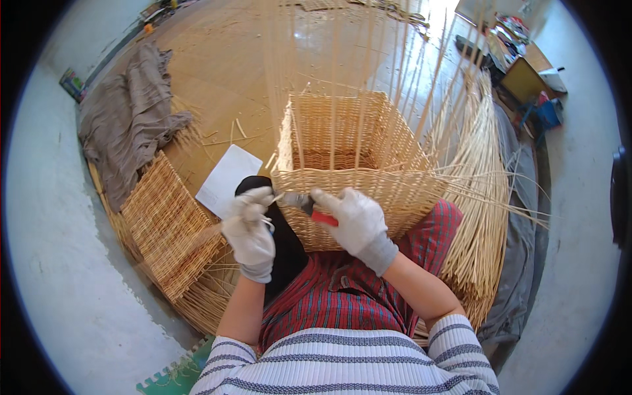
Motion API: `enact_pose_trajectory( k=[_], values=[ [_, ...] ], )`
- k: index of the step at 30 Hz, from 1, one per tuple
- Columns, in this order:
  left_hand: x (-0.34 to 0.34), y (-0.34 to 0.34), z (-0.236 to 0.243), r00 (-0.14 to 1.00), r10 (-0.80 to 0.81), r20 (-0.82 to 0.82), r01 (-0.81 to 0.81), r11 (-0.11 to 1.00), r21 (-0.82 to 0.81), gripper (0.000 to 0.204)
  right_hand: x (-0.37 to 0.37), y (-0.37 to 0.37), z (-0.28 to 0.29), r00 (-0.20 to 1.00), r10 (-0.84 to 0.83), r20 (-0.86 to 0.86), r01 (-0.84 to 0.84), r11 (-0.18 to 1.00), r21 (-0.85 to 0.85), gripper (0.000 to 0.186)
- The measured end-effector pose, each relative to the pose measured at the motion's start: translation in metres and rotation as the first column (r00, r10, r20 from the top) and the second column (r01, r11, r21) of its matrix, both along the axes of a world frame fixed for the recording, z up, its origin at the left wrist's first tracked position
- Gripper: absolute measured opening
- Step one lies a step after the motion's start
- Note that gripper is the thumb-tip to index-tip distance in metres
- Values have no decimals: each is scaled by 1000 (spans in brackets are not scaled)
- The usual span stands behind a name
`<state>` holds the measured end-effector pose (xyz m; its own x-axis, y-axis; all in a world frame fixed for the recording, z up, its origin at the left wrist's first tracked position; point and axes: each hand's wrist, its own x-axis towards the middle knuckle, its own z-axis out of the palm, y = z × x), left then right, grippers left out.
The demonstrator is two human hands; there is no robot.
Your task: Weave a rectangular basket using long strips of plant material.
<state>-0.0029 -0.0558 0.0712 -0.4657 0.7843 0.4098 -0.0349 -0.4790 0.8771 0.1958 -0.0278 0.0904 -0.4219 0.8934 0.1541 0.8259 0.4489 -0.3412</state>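
A square wicker basket (359,191) rests in front of my lap, its hollow toward me, with tall upright stakes (332,122) rising from its near wall. My right hand (357,224), in a whitish glove, is closed round red-handled pruning shears (324,217). Their metal jaws point left, close to the basket's left front corner. My gloved left hand (249,230) is beside that corner, its fingers pinched on a thin wicker strand (277,197) that reaches toward the jaws. Some blur hides whether the blades touch the strand.
A thick bundle of pale wicker rods (477,237) lies at the right, with loose strands jutting from the basket. On the left are a flat woven panel (172,227), a white sheet (228,178) and a grey-brown cloth (135,118). Scraps litter the floor (217,72).
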Motion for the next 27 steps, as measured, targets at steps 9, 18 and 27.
enact_pose_trajectory(
  k=[9,18,27],
  values=[
    [72,49,-4,440,-72,-895,-21,996,-91,25,45,-66,-38,998,-54,-44,39,953,-300,60],
    [78,52,-26,502,57,-863,-56,998,33,7,65,-63,-40,948,-283,-145,271,958,-94,71],
    [28,-4,-1,945,-198,-261,108,940,-323,5,33,-4,-38,973,-225,-57,227,873,431,80]
  ],
)
